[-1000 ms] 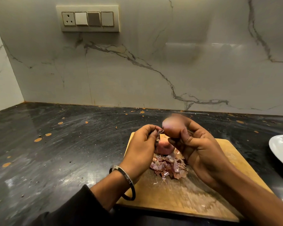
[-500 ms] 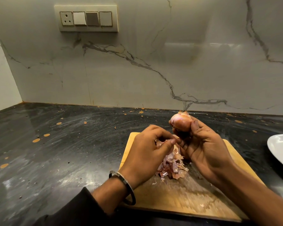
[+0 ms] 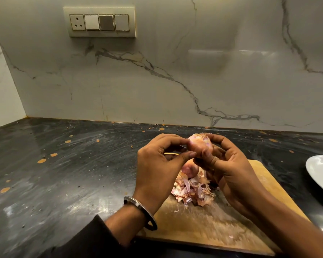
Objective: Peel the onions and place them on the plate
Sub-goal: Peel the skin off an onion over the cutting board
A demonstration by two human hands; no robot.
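Carefully now: right hand (image 3: 229, 164) grips the onion (image 3: 199, 145) above the chopping board (image 3: 213, 224); left hand (image 3: 157, 164) should pinch its loose skin and strip downward.

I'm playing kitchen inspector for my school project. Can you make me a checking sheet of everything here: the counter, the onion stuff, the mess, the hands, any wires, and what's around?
Surface: dark countertop with orange specks; wooden cutting board lies on it.
Job's things: held onion, raised over the board, papery skin partly on; second onion on the board; white plate at right edge, the part in view bare.
Clutter: pile of onion skins on the board.
Hands: right hand grips the held onion; left hand, steel bangle at wrist, pinches at its skin with thumb and fingers.
Cables: nothing seen.
Surroundings: marble wall with switch panel.
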